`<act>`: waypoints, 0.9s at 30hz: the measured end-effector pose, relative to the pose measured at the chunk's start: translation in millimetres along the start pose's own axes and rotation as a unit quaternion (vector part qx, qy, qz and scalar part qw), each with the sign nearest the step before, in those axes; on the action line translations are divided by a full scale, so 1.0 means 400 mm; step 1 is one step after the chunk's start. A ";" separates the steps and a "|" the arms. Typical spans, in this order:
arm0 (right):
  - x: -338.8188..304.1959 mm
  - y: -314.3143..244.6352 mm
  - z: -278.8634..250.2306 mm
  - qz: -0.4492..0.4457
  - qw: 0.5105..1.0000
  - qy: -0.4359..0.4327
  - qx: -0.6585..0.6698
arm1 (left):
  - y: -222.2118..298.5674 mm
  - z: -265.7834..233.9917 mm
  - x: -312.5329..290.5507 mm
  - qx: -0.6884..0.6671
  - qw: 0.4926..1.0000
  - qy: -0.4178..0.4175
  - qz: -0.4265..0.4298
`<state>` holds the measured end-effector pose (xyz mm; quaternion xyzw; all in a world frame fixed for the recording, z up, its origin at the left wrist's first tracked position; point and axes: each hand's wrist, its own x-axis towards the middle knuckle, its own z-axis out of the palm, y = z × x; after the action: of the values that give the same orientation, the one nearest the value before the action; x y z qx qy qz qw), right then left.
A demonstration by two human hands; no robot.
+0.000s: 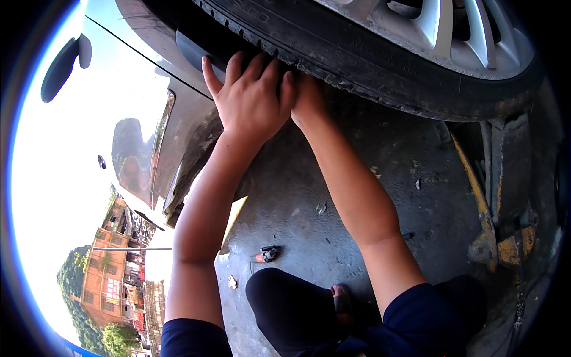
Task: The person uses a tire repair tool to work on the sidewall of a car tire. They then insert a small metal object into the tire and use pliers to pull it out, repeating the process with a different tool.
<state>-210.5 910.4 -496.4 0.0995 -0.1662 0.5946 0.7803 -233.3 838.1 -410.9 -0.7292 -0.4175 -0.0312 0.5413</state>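
Above my hands hangs a black tyre (380,70) on a silver alloy wheel (439,35). My left hand (250,101) reaches up to the wheel arch beside the tread. Its fingers are spread, and the fingertips rest at the edge of a dark arch panel (193,50). Close against it, my right hand (307,98) reaches up under the tyre. The left hand and the tyre hide its fingers, so I cannot see what they touch. A shiny car body (134,38) curves away to the left of the arch.
A small orange-and-black tool (266,254) lies on the grey floor (297,232), near a small pale object (232,282). A worn metal stand with yellow edges (485,220) is at the right. The car's side mirror (59,70) sticks out at far left. My bent knee (285,309) is below.
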 end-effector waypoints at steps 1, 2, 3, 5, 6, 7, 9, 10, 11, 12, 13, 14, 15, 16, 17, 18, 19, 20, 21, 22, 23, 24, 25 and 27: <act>0.000 0.005 -0.006 -0.027 0.997 -0.012 -0.066 | 0.001 0.002 -0.002 -0.002 1.000 0.004 -0.001; 0.001 0.010 -0.013 -0.053 0.990 -0.023 -0.132 | 0.001 0.007 -0.003 -0.012 1.000 0.003 -0.016; 0.004 0.014 -0.019 -0.067 0.979 -0.019 -0.193 | 0.000 0.014 -0.003 -0.023 0.999 0.002 -0.031; 0.025 0.023 -0.034 -0.097 0.945 -0.008 -0.312 | 0.010 0.013 0.007 -0.032 0.997 -0.017 -0.067; 0.034 0.033 -0.047 -0.117 0.940 -0.006 -0.319 | 0.025 0.007 0.016 -0.032 0.995 -0.037 -0.090; 0.037 0.039 -0.039 -0.137 0.937 -0.006 -0.320 | 0.031 -0.005 0.024 -0.025 0.992 -0.056 -0.114; 0.032 0.043 -0.035 -0.103 0.935 -0.019 -0.338 | 0.043 -0.016 0.040 -0.001 0.983 -0.089 -0.160; 0.014 0.009 -0.029 -0.048 0.933 -0.033 -0.356 | 0.050 -0.013 0.042 0.008 0.977 -0.105 -0.185; 0.002 -0.010 -0.023 0.007 0.927 -0.047 -0.373 | 0.055 -0.009 0.042 0.023 0.973 -0.113 -0.199; 0.001 0.022 -0.029 -0.025 0.929 -0.043 -0.367 | 0.058 -0.004 0.039 0.038 0.968 -0.122 -0.215; 0.021 0.056 -0.057 -0.067 0.927 -0.034 -0.367 | 0.072 0.002 0.055 0.043 0.966 -0.122 -0.224; 0.032 0.084 -0.070 -0.076 0.931 -0.037 -0.356 | 0.072 0.006 0.059 0.042 0.967 -0.121 -0.221; 0.042 0.111 -0.081 -0.085 0.934 -0.041 -0.344 | 0.070 0.010 0.060 0.042 0.967 -0.120 -0.218; 0.044 0.111 -0.077 -0.063 0.941 -0.055 -0.329 | 0.067 0.013 0.061 0.042 0.968 -0.122 -0.217; 0.043 0.107 -0.077 -0.055 0.944 -0.058 -0.320 | 0.065 0.011 0.065 0.040 0.966 -0.132 -0.217; 0.044 0.102 -0.078 -0.048 0.947 -0.060 -0.312 | 0.062 0.006 0.072 0.037 0.965 -0.142 -0.218; 0.006 0.060 -0.052 -0.046 0.949 -0.051 -0.307 | 0.054 0.001 0.063 0.041 0.961 -0.159 -0.221; 0.003 0.019 -0.044 -0.038 0.945 -0.064 -0.318 | 0.057 -0.006 0.066 0.042 0.965 -0.151 -0.211; 0.001 -0.020 -0.042 -0.030 0.940 -0.076 -0.332 | 0.057 -0.003 0.068 0.041 0.966 -0.152 -0.205; -0.004 -0.044 -0.046 -0.005 0.929 -0.111 -0.354 | 0.051 -0.004 0.060 0.043 0.966 -0.159 -0.199; -0.011 -0.055 -0.055 0.021 0.916 -0.146 -0.374 | 0.045 -0.005 0.053 0.045 0.966 -0.165 -0.193; -0.014 -0.044 -0.072 0.010 0.920 -0.157 -0.360 | 0.039 0.002 0.047 0.054 0.975 -0.130 -0.174; -0.012 -0.035 -0.092 0.000 0.922 -0.167 -0.349 | 0.038 0.010 0.044 0.054 0.977 -0.121 -0.165; -0.027 -0.016 -0.131 -0.037 0.923 -0.157 -0.349 | 0.035 0.024 0.037 0.055 0.982 -0.105 -0.147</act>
<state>-199.6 917.3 -548.6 -0.0813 -0.4799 0.4464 0.7508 -218.6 853.8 -418.1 -0.6284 -0.5755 -0.0110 0.5233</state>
